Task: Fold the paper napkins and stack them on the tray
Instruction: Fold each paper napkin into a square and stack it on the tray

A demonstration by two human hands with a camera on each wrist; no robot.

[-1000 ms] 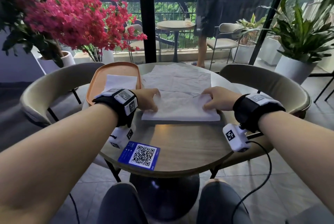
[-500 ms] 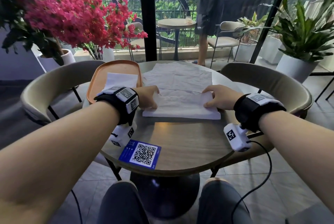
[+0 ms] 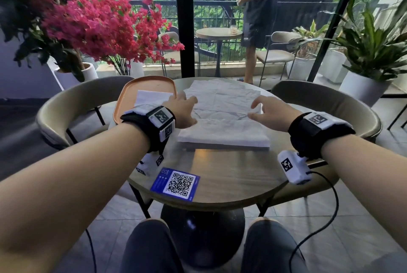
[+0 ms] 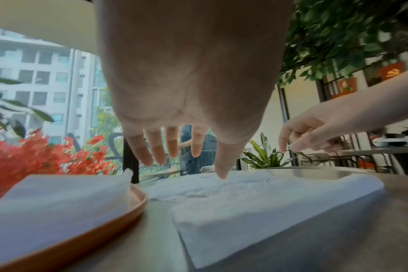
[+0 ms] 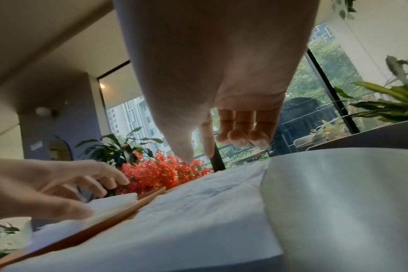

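- Both hands off the paper now. Left hand point(image 3: 182, 111) spread, fingers straight, holding nothing; a sec ago it was curled on the napkin's left edge.
- Right hand point(image 3: 267, 114) same story: let go of the right edge, fingers loose and apart, hovering w/ nothing in it. Wrist view shows the index pointing down, other fingers lightly bent.
- Napkin point(image 3: 222, 128) lies folded once on the table point(image 3: 231, 173), doubled near edge toward the person, crumpled top, on top of the unfolded sheets point(image 3: 224, 94) behind it.
- Meaning, as I read it: first fold done and released, prob. re-gripping for the next fold or a lift to the tray. Can't tell which.
- Tray point(image 3: 130, 96) just left of the napkin, a folded stack point(image 3: 152, 96) already on it. So task partway; more sheets waiting.
- Edges: tray rim sits close to the napkin's left edge, raised lip, so a napkin must be lifted over, not slid.
- Right side: bare table past the napkin's right edge, then the table rim; room for the right hand there.
- Near side: open wood btw napkin and the QR card point(image 3: 176, 184). Plenty of space to pull back.
- Far side: sheets run almost to the far table rim, little spare.
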